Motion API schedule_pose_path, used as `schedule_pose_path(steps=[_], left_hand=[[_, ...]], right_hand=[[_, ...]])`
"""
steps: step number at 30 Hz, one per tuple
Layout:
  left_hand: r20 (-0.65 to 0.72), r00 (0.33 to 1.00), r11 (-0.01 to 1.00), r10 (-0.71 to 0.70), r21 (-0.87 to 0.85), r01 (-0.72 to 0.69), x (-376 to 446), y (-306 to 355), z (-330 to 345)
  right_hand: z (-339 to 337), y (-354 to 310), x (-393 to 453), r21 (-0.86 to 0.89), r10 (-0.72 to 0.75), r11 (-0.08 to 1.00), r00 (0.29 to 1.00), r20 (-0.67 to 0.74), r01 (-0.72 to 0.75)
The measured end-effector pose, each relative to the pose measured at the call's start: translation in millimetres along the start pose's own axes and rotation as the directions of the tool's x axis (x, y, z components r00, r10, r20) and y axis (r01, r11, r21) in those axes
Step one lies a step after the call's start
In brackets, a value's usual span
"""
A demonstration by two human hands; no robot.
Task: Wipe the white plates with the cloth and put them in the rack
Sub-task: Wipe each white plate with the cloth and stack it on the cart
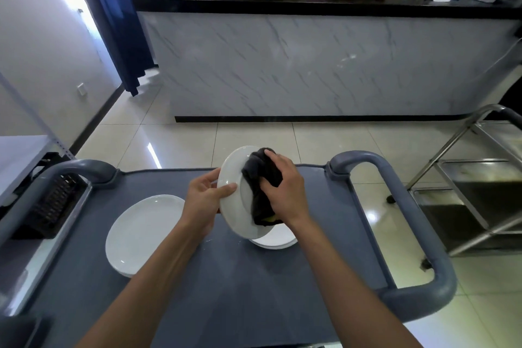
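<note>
Presently a white plate (236,192) is held tilted above the grey table (214,277), its left rim pinched by the left hand (202,200), while a dark cloth (261,186) is gripped and pressed against its face by the right hand (285,189). The black rack (53,203) lies well off to the left, so the left hand is judged nearer for the placing; more plates (141,232) are stacked between.

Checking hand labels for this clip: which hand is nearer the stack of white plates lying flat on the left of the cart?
Left. The left hand grips the tilted plate's rim, just right of the stack; the right hand presses the dark cloth farther right.
</note>
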State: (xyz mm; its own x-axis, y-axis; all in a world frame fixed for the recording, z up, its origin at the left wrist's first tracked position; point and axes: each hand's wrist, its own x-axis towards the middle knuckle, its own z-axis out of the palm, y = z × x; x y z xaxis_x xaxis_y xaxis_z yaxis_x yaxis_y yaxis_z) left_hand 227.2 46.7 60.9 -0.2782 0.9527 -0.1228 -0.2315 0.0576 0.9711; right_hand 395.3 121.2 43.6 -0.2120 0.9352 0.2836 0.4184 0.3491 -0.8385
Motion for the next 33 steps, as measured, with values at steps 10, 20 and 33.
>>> schedule_pose_path(steps=[10, 20, 33], left_hand=[[0.120, 0.949, 0.768, 0.290, 0.563, -0.306, 20, -9, 24], [0.577, 0.704, 0.033, 0.415, 0.763, -0.645, 38, -40, 33], [0.779, 0.572, -0.160, 0.257, 0.618, -0.769, 42, -83, 37]], right_hand=[[-46, 13, -18, 0.067, 0.141, 0.989, 0.983, -0.116, -0.133], [-85, 39, -37, -0.004, 0.195, 0.979, 0.943, -0.269, -0.203], [-101, 55, -59, 0.006, 0.277, 0.958, 0.912, -0.303, -0.288]])
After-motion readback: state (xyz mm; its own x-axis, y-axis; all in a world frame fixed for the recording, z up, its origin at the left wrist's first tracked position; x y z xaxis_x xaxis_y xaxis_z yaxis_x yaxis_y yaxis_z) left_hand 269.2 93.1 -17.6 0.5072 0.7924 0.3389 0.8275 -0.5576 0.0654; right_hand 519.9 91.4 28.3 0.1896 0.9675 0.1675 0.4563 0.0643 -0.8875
